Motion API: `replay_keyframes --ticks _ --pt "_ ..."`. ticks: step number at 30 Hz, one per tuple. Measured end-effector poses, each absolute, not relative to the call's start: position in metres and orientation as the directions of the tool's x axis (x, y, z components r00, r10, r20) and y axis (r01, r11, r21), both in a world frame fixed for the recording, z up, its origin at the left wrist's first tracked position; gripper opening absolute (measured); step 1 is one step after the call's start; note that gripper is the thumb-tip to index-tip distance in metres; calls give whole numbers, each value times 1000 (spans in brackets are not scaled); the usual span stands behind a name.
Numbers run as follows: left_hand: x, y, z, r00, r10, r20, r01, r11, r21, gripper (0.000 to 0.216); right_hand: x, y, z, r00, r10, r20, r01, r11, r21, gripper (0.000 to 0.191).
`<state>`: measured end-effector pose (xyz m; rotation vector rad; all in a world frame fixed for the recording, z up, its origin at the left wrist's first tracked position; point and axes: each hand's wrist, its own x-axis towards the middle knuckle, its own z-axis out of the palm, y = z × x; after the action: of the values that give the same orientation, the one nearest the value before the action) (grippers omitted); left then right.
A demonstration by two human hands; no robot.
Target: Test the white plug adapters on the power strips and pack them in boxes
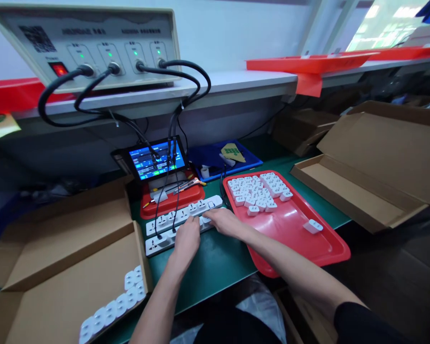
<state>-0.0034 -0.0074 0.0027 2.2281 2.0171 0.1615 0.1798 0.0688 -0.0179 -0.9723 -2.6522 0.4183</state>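
My left hand (188,235) is at the front power strip (151,247), its fingers closed and mostly hidden behind the back of the hand. My right hand (222,221) reaches the right part of the same strip, fingers curled down over it. Whatever either hand grips is hidden, though a bit of white shows between them. Just behind lies a second white power strip (182,216) with a switch at its right end. Black cables with thin leads run down into the front strip. A red tray (286,239) on the right bears many white two-pin plug chargers (252,191).
An open cardboard box (75,267) on the left holds several white chargers in rows. Another open box (358,186) stands right. Behind the strips, a lit tablet screen (157,160) stands by a blue tray (251,160). Above, a cabled test box (103,28) rests on a shelf.
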Motion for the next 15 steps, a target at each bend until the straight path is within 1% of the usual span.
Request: replay_keyframes --ticks 2,4,6,7,9,10,11,13,15 --pt "-8 -21 9 107 991 81 956 -125 264 36 180 66 -13 -742 644 188 566 751 -339 37" --pt "-20 -41 16 59 970 238 909 -151 388 32 177 61 -7 -734 629 256 545 770 -332 42" --pt "-42 -61 23 -83 932 354 858 -114 501 21 166 56 -4 -717 612 333 503 785 -360 44" --pt "-56 -69 25 -174 909 379 836 -67 544 20 157 53 -3 -715 601 358 474 793 -383 41" --pt "-85 -80 25 -350 858 375 798 64 599 24 136 48 -4 -728 574 375 415 804 -426 33" --pt "-99 -81 24 -403 843 356 782 116 612 26 123 47 -5 -732 569 373 399 803 -442 31" --pt "-111 -81 21 -420 844 332 774 143 616 27 110 45 -7 -733 572 367 395 798 -455 29" --pt "-129 -75 13 -358 895 267 784 132 607 27 86 44 -11 -730 590 345 408 781 -473 25" --pt "-138 -67 5 -244 947 209 808 80 584 20 68 43 -13 -727 607 321 423 764 -487 18"
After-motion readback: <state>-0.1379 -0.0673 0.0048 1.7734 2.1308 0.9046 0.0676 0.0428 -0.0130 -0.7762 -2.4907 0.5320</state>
